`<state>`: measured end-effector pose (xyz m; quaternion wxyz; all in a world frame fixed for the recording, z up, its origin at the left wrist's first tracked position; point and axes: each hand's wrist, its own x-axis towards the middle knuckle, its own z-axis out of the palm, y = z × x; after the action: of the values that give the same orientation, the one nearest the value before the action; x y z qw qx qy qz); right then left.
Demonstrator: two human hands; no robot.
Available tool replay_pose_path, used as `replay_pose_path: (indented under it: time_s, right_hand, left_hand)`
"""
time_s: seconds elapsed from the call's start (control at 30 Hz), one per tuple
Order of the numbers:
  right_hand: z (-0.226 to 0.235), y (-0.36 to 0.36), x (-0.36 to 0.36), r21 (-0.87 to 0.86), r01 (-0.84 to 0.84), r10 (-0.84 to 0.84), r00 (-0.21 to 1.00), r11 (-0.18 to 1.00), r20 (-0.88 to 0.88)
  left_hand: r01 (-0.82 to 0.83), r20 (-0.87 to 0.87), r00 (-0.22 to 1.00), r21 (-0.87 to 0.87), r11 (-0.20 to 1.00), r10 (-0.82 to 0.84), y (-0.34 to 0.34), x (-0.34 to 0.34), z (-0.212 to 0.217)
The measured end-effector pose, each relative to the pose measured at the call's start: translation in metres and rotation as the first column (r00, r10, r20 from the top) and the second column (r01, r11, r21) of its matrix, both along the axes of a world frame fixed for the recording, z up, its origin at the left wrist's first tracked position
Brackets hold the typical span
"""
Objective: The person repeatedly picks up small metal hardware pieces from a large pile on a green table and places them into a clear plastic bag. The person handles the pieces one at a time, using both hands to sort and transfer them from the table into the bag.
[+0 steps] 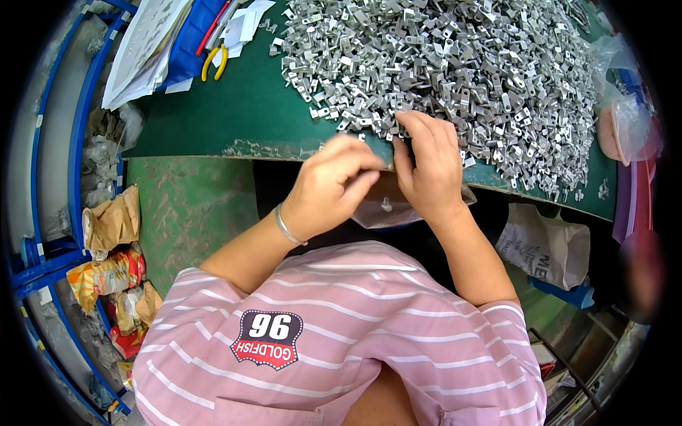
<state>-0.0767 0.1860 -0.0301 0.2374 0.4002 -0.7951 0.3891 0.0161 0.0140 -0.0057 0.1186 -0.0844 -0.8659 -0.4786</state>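
Observation:
A large heap of small bent metal brackets (pixel 455 78) with holes covers the green tabletop (pixel 213 121). My right hand (pixel 432 167) reaches to the heap's near edge, its fingertips at the brackets and its thumb apart from the index finger. I see nothing held in it. My left hand (pixel 330 184) is over the table's front edge, fingers bent toward my right hand. Its fingertips are smeared by motion, so any piece there cannot be made out. Below and between my hands, a single bracket (pixel 386 204) shows against an open plastic bag (pixel 405 214) under the table edge.
Papers (pixel 145 50), a blue bin (pixel 190 46) and yellow-handled pliers (pixel 215 62) are at the far left. Blue shelving (pixel 35 156) and crumpled brown paper bags (pixel 114 220) stand along the left. A whitish sack (pixel 547 241) hangs below the table at right.

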Motion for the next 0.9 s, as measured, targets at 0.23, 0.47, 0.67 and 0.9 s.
replay_pose_path:
  time_s: [0.23, 0.47, 0.67, 0.9]
  right_hand:
    - [0.005, 0.005, 0.004, 0.01, -0.041, 0.04, 0.992, 0.999, 0.117]
    - [0.003, 0.006, 0.004, 0.005, -0.046, 0.045, 0.995, 0.999, 0.089]
    - [0.009, 0.007, 0.0, -0.01, -0.069, 0.07, 0.988, 0.998, 0.138]
    - [0.019, 0.039, 0.014, -0.047, -0.211, 0.212, 0.894, 0.976, 0.396]
  left_hand:
    - [-0.222, -0.217, 0.963, -0.32, 0.921, 0.157, -0.004, -0.019, -0.005]
    - [-0.15, -0.257, 0.963, -0.24, 0.959, 0.086, -0.009, -0.018, -0.008]
    - [-0.142, -0.183, 0.976, -0.142, 0.98, 0.115, -0.011, -0.017, -0.008]
    - [-0.148, -0.255, 0.963, -0.236, 0.96, 0.086, -0.011, -0.016, -0.01]
